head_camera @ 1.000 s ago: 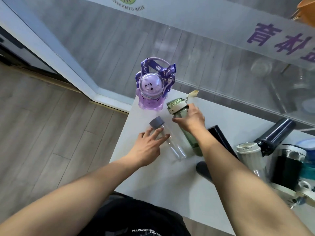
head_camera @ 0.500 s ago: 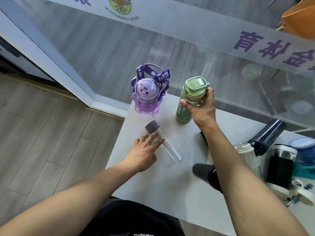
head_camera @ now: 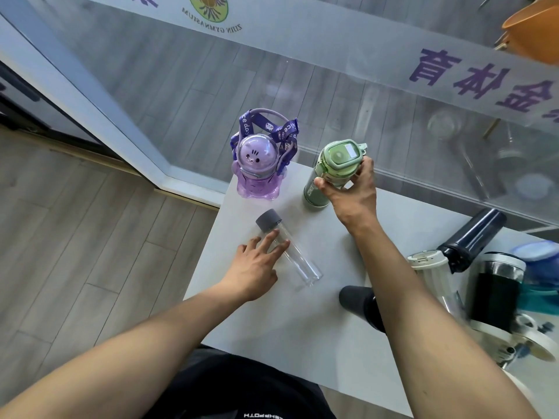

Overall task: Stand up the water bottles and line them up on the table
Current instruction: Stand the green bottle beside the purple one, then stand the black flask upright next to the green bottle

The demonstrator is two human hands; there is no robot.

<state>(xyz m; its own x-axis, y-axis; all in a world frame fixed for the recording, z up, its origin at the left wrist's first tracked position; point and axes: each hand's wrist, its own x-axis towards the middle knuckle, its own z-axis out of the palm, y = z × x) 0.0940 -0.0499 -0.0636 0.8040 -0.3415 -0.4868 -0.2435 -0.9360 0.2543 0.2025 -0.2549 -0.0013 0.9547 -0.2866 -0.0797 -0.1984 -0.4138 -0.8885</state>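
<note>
A purple bear-shaped bottle (head_camera: pixel 257 173) with a strap stands upright at the far left corner of the white table (head_camera: pixel 272 322). Just right of it the green bottle (head_camera: pixel 332 164) stands upright, and my right hand (head_camera: pixel 351 192) grips it below the lid. A clear bottle with a grey cap (head_camera: pixel 287 252) lies on its side in the middle. My left hand (head_camera: pixel 257 267) rests on it with fingers spread over its body. A black bottle (head_camera: pixel 360 300) lies partly hidden under my right forearm.
At the right end of the table lie a dark navy bottle (head_camera: pixel 472 237), a white-capped bottle (head_camera: pixel 429 264), a black and silver flask (head_camera: pixel 496 291) and a blue container (head_camera: pixel 538 255). A glass wall (head_camera: pixel 393 122) runs right behind the table. Wooden floor lies to the left.
My right hand lifted the green bottle from lying on the table and stood it upright next to the purple one. My left hand stayed on the clear bottle.
</note>
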